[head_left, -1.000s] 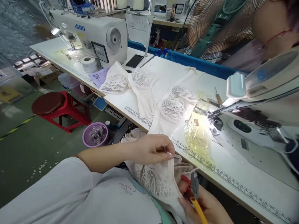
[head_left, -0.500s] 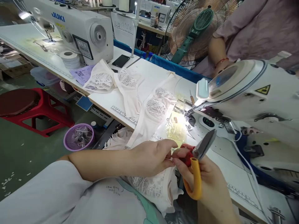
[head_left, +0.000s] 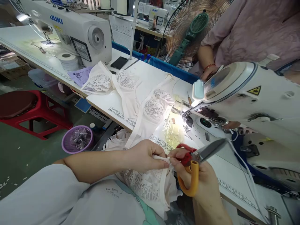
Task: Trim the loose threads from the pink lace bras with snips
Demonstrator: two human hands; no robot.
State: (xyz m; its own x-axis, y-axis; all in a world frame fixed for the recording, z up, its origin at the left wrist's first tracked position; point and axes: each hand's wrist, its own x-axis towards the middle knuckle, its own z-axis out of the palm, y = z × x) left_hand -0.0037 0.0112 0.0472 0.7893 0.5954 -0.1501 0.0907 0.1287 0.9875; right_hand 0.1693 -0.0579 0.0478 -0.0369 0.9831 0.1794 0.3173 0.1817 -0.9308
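Observation:
My left hand [head_left: 146, 156] is closed in a pinch on the edge of a white lace bra [head_left: 147, 186], which hangs down over my lap. Fingertip to fingertip with it, my right hand [head_left: 203, 179] also pinches that fabric edge. The same right hand carries a pair of scissors [head_left: 212, 150] with one red and one yellow handle, its blades pointing up and right, away from the cloth. Another lace bra [head_left: 153, 107] lies on the table, reaching to the lit needle area of the sewing machine [head_left: 234, 90]. My fingers hide the exact spot being pinched.
A second sewing machine [head_left: 77, 34], a phone [head_left: 119, 62], a purple paper slip [head_left: 81, 76] and more lace pieces [head_left: 99, 79] are on the table [head_left: 112, 117]. A purple basket [head_left: 77, 139] and a red stool [head_left: 35, 109] stand left. Behind are a fan [head_left: 191, 34] and another person [head_left: 246, 34].
My hands have shifted slightly, and the white fabric edge between my fingertips now shows more. The scissors have tipped lower to the right. The view has moved a little; the other person's arm has shifted.

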